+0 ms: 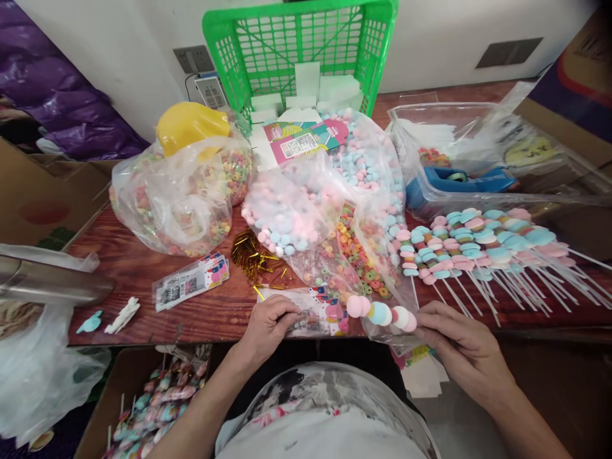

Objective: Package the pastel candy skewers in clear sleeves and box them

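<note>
My left hand (pixel 270 322) is closed, thumb and fingers pinching the near-left end of a clear printed plastic bag (pixel 318 312) at the table's front edge. Between my right fingers and thumb is a marshmallow skewer (pixel 381 313), its pink, blue and white pieces pointing left toward the bag. Its stick is hidden by my right hand (pixel 461 347). Further printed bags (pixel 191 284) lie in a small stack to the left. Gold twist ties (pixel 253 255) are heaped behind my left hand. Many finished marshmallow skewers (pixel 478 242) lie in a pile at the right, sticks toward me.
Behind stand bags of marshmallows (pixel 287 217) and ring candies (pixel 363 248), a tied candy bag (pixel 176 197) and a green crate (pixel 301 38). A clear bin (pixel 449 115) with a blue tape dispenser (pixel 463 182) is at right. Below left, a carton (pixel 95 408) holds wrapped skewers.
</note>
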Demonstrator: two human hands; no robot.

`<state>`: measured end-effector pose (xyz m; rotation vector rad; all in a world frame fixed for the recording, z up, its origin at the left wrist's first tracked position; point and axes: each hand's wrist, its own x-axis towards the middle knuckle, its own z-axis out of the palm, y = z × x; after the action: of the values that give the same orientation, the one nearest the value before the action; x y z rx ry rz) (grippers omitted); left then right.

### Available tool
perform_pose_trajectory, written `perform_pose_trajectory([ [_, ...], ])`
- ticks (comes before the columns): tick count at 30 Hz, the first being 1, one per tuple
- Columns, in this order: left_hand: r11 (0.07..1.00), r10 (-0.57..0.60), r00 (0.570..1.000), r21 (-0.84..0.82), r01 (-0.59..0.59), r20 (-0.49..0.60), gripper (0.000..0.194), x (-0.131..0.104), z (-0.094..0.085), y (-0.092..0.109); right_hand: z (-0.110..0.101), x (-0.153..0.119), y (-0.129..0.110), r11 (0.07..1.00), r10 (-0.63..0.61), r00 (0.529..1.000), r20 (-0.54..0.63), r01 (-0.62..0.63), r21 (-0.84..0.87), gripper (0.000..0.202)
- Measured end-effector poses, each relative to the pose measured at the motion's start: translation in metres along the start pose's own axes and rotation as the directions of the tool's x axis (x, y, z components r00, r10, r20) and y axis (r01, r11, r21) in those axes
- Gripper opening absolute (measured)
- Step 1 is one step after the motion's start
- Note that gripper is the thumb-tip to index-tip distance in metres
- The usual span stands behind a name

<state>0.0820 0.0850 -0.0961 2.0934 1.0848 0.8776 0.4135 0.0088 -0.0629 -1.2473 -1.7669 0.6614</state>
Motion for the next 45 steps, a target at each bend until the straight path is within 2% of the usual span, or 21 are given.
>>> perform_pose_trajectory([
  [6, 1.0, 0.019, 1.0, -0.006, -0.019, 0.015, 0.018, 0.001, -0.001, -0.002, -0.004, -0.005, 0.006, 1.0, -0.003, 1.0, 0.022, 0.003, 0.0, 0.024],
  [15, 0.998, 0.062, 0.998, -0.002, -0.062, 0.005, 0.022, 0.001, 0.0, 0.001, 0.002, 0.007, 0.014, 0.998, -0.052, 0.998, 0.037, 0.053, -0.034, 0.018],
  [20, 0.998, 0.067, 0.998, 0.019, -0.067, 0.008, 0.022, 0.001, 0.0, 0.0, 0.0, 0.004, 0.015, 0.976, -0.104, 0.988, 0.113, 0.123, -0.179, 0.024],
  [23, 0.995, 0.097, 0.995, 0.026, -0.097, 0.012, 0.022, 0.001, 0.001, -0.001, -0.004, 0.004, 0.007, 0.918, -0.14, 0.975, 0.173, 0.193, -0.346, 0.028],
  [28, 0.993, 0.1, 0.994, 0.052, -0.102, 0.049, 0.021, 0.001, 0.002, 0.0, -0.003, 0.01, -0.012, 0.742, -0.28, 0.935, 0.217, 0.354, -0.57, 0.029],
  [31, 0.992, 0.114, 0.991, 0.054, -0.118, 0.071, 0.02, 0.001, 0.001, 0.001, 0.005, 0.017, -0.021, 0.675, -0.357, 0.909, 0.216, 0.411, -0.613, 0.03],
  [35, 0.99, 0.127, 0.989, 0.055, -0.131, 0.079, 0.02, 0.001, 0.002, 0.0, 0.018, 0.027, -0.027, 0.621, -0.401, 0.878, 0.26, 0.469, -0.628, 0.029],
  [41, 0.986, 0.108, 0.991, 0.117, -0.117, 0.079, 0.017, -0.003, 0.002, 0.004, 0.023, 0.038, -0.029, 0.613, -0.4, 0.874, 0.276, 0.479, -0.628, 0.025],
  [42, 0.984, 0.095, 0.993, 0.145, -0.105, 0.076, 0.021, -0.004, 0.002, 0.006, 0.023, 0.039, -0.03, 0.622, -0.4, 0.875, 0.274, 0.478, -0.62, 0.025],
  [45, 0.953, 0.074, 0.993, 0.287, -0.097, 0.088, 0.057, -0.001, 0.001, 0.013, 0.024, 0.04, -0.031, 0.642, -0.412, 0.873, 0.261, 0.481, -0.596, 0.025],
])
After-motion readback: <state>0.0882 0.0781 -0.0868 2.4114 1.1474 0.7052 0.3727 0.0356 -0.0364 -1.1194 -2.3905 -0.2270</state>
